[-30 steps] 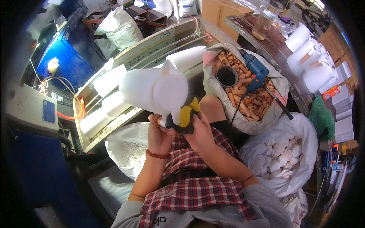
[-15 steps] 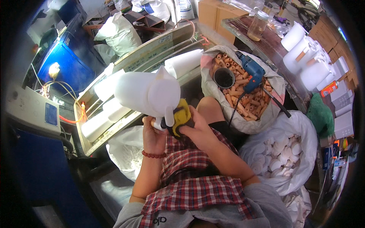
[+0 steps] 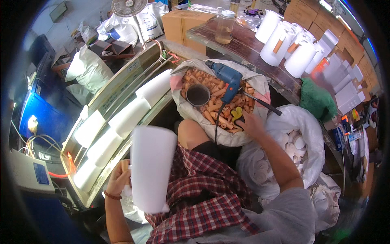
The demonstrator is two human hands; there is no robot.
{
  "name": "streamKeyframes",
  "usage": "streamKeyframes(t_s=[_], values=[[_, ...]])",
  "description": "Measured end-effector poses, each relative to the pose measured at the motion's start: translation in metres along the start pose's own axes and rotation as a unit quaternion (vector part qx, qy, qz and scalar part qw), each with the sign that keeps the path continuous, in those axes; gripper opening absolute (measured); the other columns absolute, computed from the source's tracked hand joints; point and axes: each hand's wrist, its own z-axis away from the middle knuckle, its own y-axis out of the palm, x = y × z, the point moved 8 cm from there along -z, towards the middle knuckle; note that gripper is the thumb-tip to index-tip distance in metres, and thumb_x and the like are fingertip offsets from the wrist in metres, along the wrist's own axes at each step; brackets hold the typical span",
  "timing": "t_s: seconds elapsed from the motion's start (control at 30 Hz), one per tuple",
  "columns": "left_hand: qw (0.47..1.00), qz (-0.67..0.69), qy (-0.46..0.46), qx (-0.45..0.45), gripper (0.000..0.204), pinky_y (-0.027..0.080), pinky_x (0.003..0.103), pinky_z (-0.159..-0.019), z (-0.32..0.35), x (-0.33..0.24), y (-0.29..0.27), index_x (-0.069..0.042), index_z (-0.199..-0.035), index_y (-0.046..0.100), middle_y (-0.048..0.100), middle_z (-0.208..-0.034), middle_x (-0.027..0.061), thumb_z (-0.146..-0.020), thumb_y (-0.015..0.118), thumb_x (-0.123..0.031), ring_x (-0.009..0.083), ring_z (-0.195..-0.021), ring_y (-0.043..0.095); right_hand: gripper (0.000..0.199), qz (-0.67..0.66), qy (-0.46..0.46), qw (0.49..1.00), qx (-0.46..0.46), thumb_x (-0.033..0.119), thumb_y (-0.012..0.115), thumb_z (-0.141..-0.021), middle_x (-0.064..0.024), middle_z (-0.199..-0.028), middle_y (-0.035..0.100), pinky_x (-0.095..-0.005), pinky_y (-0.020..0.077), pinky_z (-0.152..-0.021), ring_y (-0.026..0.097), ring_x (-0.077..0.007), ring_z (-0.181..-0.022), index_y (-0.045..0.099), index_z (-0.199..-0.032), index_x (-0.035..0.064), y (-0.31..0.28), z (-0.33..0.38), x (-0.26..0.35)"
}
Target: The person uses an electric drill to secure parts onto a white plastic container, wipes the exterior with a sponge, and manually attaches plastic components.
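Note:
A tall white jug is tilted on its side over my lap. My left hand is closed at the jug's left side, around its handle, which the fingers mostly hide. My right hand reaches out to the front edge of a sack filled with orange-brown tubular handle pieces. In its fingers is a yellow-and-black hand tool, held low over the pieces; its exact kind is unclear. A blue power drill and a dark round cup lie on the pieces.
White jug bodies lie in a long trough on the left. Finished-looking white jugs and a lidded jar stand on a dark bench. A plastic bag of white discs sits by my right arm. The drill's cord hangs over the sack.
My right hand has carried the yellow-and-black tool away from the jug to the sack. My left hand has brought the jug lower and turned it. The view has shifted right.

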Motion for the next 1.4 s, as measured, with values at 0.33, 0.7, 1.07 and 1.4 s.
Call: streamKeyframes(t_s=[0.33, 0.7, 1.07, 1.4], values=[[0.847, -0.474, 0.137, 0.196, 0.026, 0.048, 0.039, -0.07, -0.097, -0.01, 0.084, -0.007, -0.1, 0.061, 0.061, -0.085, 0.0121, -0.086, 0.06, -0.029, 0.0305, -0.078, 0.06, 0.064, -0.334, 0.049, 0.941, -0.013, 0.034, 0.066, -0.079, -0.0175, -0.117, 0.055, -0.0356, 0.0493, -0.081, 0.06, -0.0277, -0.098, 0.042, -0.128, 0.0, 0.016, -0.114, -0.055], [0.833, -0.443, 0.305, 0.127, 0.023, 0.048, 0.039, -0.081, -0.23, -0.117, 0.172, -0.009, -0.1, 0.062, 0.057, -0.105, 0.011, -0.078, 0.061, -0.015, 0.0303, -0.096, 0.056, 0.057, -0.657, 0.223, 0.721, 0.013, 0.044, 0.069, -0.077, -0.0104, -0.098, 0.061, -0.0349, 0.0531, -0.071, 0.061, -0.0206, -0.086, 0.053, -0.112, 0.0021, 0.085, -0.169, -0.082], [0.727, -0.577, 0.355, 0.112, 0.023, 0.05, 0.04, -0.07, -0.349, -0.105, 0.251, -0.017, -0.102, 0.065, 0.057, -0.101, 0.0099, -0.081, 0.057, -0.016, 0.0302, -0.085, 0.062, 0.054, -0.857, 0.21, 0.471, -0.008, 0.045, 0.062, -0.082, -0.0157, -0.097, 0.063, -0.0382, 0.0526, -0.078, 0.064, -0.0279, -0.084, 0.053, -0.111, 0.0003, 0.073, -0.177, -0.027], [0.689, -0.632, 0.322, 0.149, 0.023, 0.049, 0.043, -0.074, -0.354, -0.114, 0.265, -0.016, -0.101, 0.065, 0.055, -0.107, 0.0128, -0.079, 0.062, -0.02, 0.0318, -0.087, 0.062, 0.041, -0.846, 0.22, 0.486, -0.009, 0.026, 0.062, -0.085, -0.0157, -0.099, 0.063, -0.0346, 0.0515, -0.074, 0.063, -0.0243, -0.086, 0.054, -0.113, -0.0024, 0.054, -0.161, -0.04]])
